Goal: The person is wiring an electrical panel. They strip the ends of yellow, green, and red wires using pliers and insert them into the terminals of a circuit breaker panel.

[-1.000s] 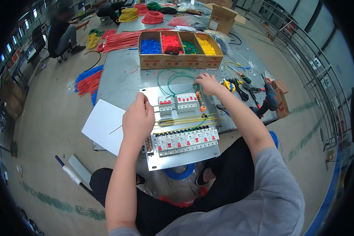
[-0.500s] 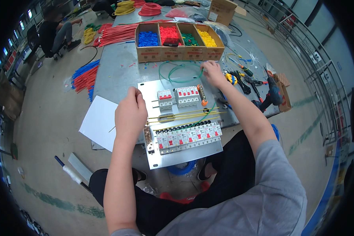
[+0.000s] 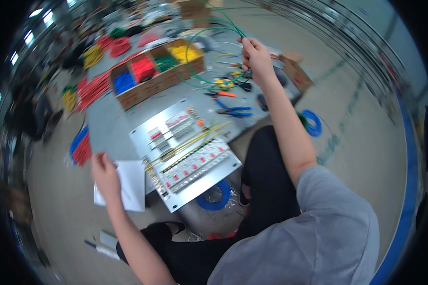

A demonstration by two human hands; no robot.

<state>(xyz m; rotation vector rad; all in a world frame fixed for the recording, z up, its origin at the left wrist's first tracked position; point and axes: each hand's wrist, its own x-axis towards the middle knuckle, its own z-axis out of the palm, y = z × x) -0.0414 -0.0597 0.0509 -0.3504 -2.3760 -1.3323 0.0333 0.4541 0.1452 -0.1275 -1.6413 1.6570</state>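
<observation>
My right hand (image 3: 256, 59) is raised over the far right of the table, its fingers closed on a loosely coiled green wire (image 3: 191, 53) whose loops hang to its left. My left hand (image 3: 105, 175), a little blurred, is beside a white sheet of paper (image 3: 133, 187). Its fingers are curled together, and whatever they hold, if anything, is hidden. Between my hands lies a metal mounting plate (image 3: 183, 202), tilted in view, with two rows of circuit breakers (image 3: 195, 166). Yellow wires (image 3: 188, 146) run across it between the rows.
Behind the plate stands a cardboard box (image 3: 138, 97) of blue, red, green and yellow small parts. Blue-handled pliers (image 3: 235, 112) and other tools lie to the right. Red wires (image 3: 97, 90) lie at the left. Blue wire coils (image 3: 214, 195) are on the floor.
My right hand has risen away from the plate, lifting the green wire coil off the table. My left hand has moved left, off the plate to the paper. The whole view has turned.
</observation>
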